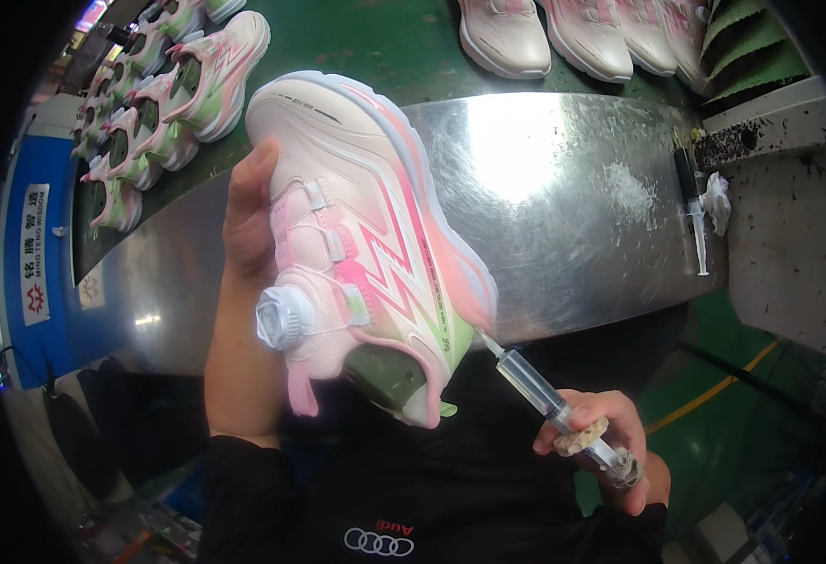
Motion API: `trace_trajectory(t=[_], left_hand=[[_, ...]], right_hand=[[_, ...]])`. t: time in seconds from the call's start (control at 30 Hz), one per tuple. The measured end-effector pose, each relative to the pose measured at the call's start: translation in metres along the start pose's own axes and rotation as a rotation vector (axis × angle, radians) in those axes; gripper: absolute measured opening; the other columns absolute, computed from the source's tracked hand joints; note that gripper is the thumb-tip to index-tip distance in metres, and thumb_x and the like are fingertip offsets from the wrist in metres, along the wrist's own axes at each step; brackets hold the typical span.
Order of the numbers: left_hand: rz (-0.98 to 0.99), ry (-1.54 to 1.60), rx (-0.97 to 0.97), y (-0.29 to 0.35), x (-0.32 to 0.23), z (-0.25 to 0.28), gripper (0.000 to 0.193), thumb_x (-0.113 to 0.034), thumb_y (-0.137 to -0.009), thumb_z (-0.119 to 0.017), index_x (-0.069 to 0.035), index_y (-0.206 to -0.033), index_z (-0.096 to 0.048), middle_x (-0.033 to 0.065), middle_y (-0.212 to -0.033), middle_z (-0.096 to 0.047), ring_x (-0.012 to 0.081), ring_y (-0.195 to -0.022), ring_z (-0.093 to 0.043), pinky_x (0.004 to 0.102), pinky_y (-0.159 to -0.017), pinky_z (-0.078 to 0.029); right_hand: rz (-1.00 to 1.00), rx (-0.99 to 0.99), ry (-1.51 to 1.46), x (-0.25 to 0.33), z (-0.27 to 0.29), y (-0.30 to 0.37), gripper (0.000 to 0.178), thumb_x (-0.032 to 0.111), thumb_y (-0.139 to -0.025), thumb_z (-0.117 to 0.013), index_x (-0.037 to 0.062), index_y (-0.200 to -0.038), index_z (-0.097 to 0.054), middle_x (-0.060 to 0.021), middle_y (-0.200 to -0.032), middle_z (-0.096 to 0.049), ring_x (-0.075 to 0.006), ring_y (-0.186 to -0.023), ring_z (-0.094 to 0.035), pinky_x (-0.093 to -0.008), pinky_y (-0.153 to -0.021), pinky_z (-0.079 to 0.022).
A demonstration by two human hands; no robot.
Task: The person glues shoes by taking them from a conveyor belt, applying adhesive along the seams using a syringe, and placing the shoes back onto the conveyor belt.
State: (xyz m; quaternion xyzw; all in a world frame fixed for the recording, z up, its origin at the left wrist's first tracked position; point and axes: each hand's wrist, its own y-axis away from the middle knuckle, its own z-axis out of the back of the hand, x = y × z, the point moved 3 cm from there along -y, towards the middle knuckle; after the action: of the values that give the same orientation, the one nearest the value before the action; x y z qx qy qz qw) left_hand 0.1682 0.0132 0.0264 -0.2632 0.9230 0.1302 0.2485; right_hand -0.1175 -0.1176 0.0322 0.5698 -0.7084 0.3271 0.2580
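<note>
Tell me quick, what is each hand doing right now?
Left hand: closed around a pink and white sneaker, holding it up.
Right hand: closed on a syringe, its needle tip at the sneaker's heel edge.

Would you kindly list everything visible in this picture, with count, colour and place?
held shoe: one, white and pink with green at the heel and a round dial closure, centre, raised over the table
syringe: one, clear, lower right, needle tip at the held shoe's heel edge
metal table: one, shiny silver, across the middle
spare syringe: one, clear with dark top, right end of the metal table
conveyor shoes, left: a row, exact count unclear, pink, white and green, upper left
conveyor shoes, top: about four, pale pink, top edge
left hand: one, gripping the held shoe from behind
right hand: one, closed around the syringe
</note>
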Motion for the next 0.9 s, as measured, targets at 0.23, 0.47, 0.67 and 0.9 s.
trace_trajectory(t=[0.23,0.47,0.67,0.9], left_hand=[[0.043,-0.019,-0.171,0.005,0.002,-0.001,0.048,-0.035,-0.083,-0.057,-0.004,-0.119,-0.05,0.0141,-0.111,-0.06,0.0278,-0.101,-0.06,0.0436,-0.091,-0.048],[0.124,-0.008,-0.175,0.034,-0.019,0.03,0.059,-0.035,-0.082,-0.054,0.002,-0.127,-0.042,0.021,-0.119,-0.052,0.0336,-0.109,-0.052,0.0461,-0.096,-0.041],[0.111,-0.4,-0.509,0.093,-0.051,0.064,0.056,-0.029,-0.087,-0.048,0.007,-0.128,-0.037,0.0229,-0.122,-0.051,0.0352,-0.115,-0.049,0.0478,-0.096,-0.041],[-0.09,-0.708,-0.518,0.13,-0.04,0.05,0.047,-0.031,-0.088,-0.056,0.005,-0.116,-0.045,0.0192,-0.114,-0.054,0.0258,-0.101,-0.057,0.0397,-0.083,-0.052]], right_hand=[[0.037,0.027,-0.045,-0.009,0.01,0.004,0.092,0.049,-0.062,-0.08,-0.0059,-0.124,-0.042,-0.0185,-0.103,-0.052,-0.0229,-0.09,-0.055,-0.0313,-0.077,-0.045],[0.013,0.06,-0.094,-0.02,0.019,-0.002,0.094,0.042,-0.059,-0.084,-0.0054,-0.126,-0.04,-0.0125,-0.103,-0.051,-0.0123,-0.083,-0.049,-0.023,-0.071,-0.039],[0.022,0.076,-0.009,-0.026,0.018,-0.011,0.094,0.042,-0.057,-0.084,-0.0046,-0.127,-0.04,-0.0076,-0.104,-0.053,-0.006,-0.069,-0.038,-0.0193,-0.061,-0.032],[0.0,0.072,0.131,-0.034,0.015,-0.018,0.089,0.041,-0.059,-0.082,-0.0007,-0.128,-0.042,-0.0032,-0.106,-0.053,-0.0051,-0.067,-0.034,-0.0187,-0.061,-0.032]])
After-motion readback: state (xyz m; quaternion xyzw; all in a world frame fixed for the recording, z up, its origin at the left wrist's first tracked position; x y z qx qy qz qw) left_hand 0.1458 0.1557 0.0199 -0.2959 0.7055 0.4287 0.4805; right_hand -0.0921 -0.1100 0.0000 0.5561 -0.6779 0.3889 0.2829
